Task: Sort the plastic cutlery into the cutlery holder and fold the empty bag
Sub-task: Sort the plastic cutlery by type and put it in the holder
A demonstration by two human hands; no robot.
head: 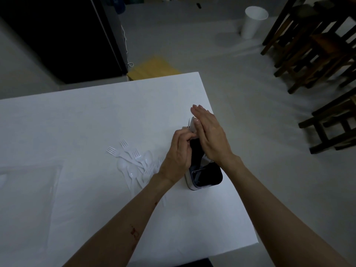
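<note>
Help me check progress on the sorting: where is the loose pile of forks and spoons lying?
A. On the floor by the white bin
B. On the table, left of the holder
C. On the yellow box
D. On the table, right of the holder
B: the forks and spoons lie scattered on the table, left of the holder.
</note>
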